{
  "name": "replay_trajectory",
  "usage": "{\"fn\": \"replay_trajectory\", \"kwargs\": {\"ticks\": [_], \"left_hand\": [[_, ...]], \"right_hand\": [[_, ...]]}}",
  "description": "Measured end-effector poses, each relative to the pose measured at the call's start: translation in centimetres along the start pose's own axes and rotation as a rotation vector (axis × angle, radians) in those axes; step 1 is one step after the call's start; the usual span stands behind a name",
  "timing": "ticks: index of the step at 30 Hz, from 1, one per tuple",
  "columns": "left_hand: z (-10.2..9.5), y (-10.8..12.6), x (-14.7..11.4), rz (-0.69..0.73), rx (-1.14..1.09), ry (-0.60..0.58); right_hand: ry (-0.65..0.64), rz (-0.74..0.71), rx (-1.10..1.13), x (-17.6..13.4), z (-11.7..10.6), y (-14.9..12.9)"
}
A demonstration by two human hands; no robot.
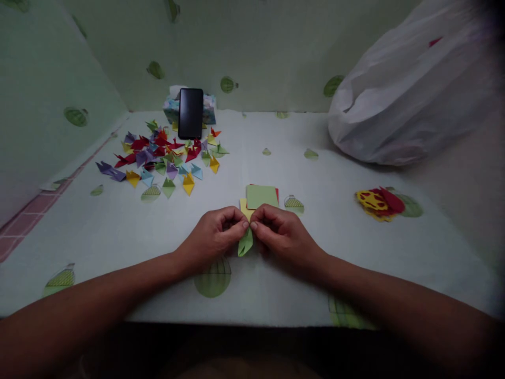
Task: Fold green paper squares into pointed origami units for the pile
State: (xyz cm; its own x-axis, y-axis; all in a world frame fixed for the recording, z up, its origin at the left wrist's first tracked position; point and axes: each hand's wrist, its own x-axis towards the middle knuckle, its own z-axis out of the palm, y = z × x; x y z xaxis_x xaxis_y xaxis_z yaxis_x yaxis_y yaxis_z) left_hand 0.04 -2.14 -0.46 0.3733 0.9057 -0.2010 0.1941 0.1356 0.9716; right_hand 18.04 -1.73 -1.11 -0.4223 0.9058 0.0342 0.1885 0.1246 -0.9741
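Note:
Between my two hands is a small folded green paper (245, 243), its pointed lower part hanging below the fingertips. My left hand (221, 229) pinches it from the left with thumb and forefinger. From the other side, the thumb and forefinger of my right hand (284, 234) pinch it too, the fingertips almost touching the left ones. Just beyond the hands lies a stack of square paper sheets (262, 197), green on top with red edges showing beneath. A yellow sheet (245, 205) sticks out at its left, partly covered by my hands.
Many folded paper cranes (161, 152) in mixed colours are heaped at the back left. Behind them a black phone (191, 113) leans on a tissue box (171, 112). Yellow and red paper cut-outs (374, 202) lie right. A white plastic bag (394, 110) bulges over the back right corner.

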Motion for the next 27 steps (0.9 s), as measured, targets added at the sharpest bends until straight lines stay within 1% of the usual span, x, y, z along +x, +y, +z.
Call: {"fn": "replay_trajectory", "kwargs": {"ticks": [6, 11, 18, 24, 27], "left_hand": [[0.21, -0.18, -0.09, 0.065, 0.098, 0.046], [0.14, -0.22, -0.29, 0.113, 0.148, 0.036], [0.13, -0.26, -0.14, 0.085, 0.024, -0.032], [0.18, 0.11, -0.20, 0.019, 0.035, 0.011], [0.21, 0.31, -0.22, 0.019, 0.080, 0.034]], "right_hand": [[-0.025, 0.058, 0.096, 0.03, 0.12, -0.03], [-0.017, 0.082, 0.116, -0.04, 0.14, -0.14], [0.013, 0.081, 0.121, -0.14, 0.13, -0.18], [-0.047, 0.085, 0.170, -0.07, -0.08, -0.13], [-0.074, 0.083, 0.216, 0.00, -0.21, -0.13]]}}
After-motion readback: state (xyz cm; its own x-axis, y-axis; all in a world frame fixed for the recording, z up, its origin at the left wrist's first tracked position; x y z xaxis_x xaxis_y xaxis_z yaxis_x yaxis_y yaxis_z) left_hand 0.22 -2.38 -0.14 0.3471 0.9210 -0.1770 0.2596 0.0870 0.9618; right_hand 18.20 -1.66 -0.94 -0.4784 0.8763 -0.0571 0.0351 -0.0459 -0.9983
